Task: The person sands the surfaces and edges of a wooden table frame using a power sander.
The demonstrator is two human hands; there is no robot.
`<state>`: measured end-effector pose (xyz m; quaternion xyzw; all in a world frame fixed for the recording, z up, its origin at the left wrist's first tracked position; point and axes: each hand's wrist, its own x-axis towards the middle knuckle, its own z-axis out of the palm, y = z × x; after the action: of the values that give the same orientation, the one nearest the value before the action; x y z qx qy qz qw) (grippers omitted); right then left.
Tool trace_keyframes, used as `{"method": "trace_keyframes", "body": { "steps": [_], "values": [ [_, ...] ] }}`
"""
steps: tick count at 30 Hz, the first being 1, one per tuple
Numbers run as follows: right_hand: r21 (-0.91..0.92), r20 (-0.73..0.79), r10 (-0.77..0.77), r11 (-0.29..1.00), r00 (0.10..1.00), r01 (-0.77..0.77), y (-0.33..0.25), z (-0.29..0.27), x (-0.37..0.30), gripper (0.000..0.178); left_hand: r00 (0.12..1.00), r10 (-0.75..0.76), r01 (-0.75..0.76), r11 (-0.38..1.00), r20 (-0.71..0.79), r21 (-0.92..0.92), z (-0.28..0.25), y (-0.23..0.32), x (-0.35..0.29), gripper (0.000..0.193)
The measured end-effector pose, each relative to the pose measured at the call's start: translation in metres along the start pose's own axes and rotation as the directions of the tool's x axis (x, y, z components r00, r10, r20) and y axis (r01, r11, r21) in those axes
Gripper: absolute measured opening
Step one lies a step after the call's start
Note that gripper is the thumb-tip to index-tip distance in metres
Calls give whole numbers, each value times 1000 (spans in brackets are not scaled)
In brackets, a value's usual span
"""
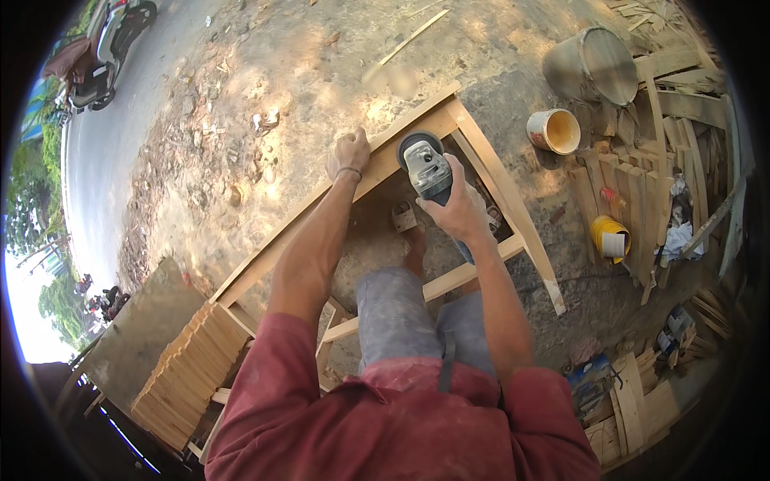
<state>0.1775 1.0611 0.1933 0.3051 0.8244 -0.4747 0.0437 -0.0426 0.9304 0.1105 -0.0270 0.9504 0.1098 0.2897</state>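
A pale wooden frame (491, 168) made of long rails and legs lies around me, with its long rail running from lower left to upper right. My left hand (350, 155) is closed over that rail near its upper end. In my right hand (459, 204) is a grey and black angle grinder (427, 167), gripped by its body. The grinder's round dark disc is over the inner face of the rail, close to the corner; whether it touches the wood cannot be made out. Part of the tool's rear is hidden by my fingers.
A large grey bucket (597, 66), a small white bucket (553, 132) and a yellow container (611, 239) stand to the right among wood offcuts (634, 200). Stacked slats (192, 365) lie at lower left. A motorcycle (108, 52) is on the road at upper left.
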Motion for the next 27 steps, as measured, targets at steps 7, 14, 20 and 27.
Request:
{"method": "trace_keyframes", "body": {
  "steps": [7, 14, 20, 27],
  "values": [
    [-98, -21, -63, 993, 998, 61, 4, -31, 28, 92, 999, -34, 34, 999, 22, 15, 8, -5, 9, 59],
    [-138, 45, -88, 986, 995, 93, 17, -43, 38, 93, 999, -36, 36, 999, 18, -2, 6, 1, 4, 58],
    [-152, 64, -65, 986, 996, 74, 23, -51, 45, 94, 999, -31, 31, 1000, -14, -3, 9, -3, 6, 56],
    [-119, 33, -48, 992, 998, 51, 23, -66, 50, 92, 999, -35, 36, 999, -27, 29, 10, -5, 7, 55]
  ]
}}
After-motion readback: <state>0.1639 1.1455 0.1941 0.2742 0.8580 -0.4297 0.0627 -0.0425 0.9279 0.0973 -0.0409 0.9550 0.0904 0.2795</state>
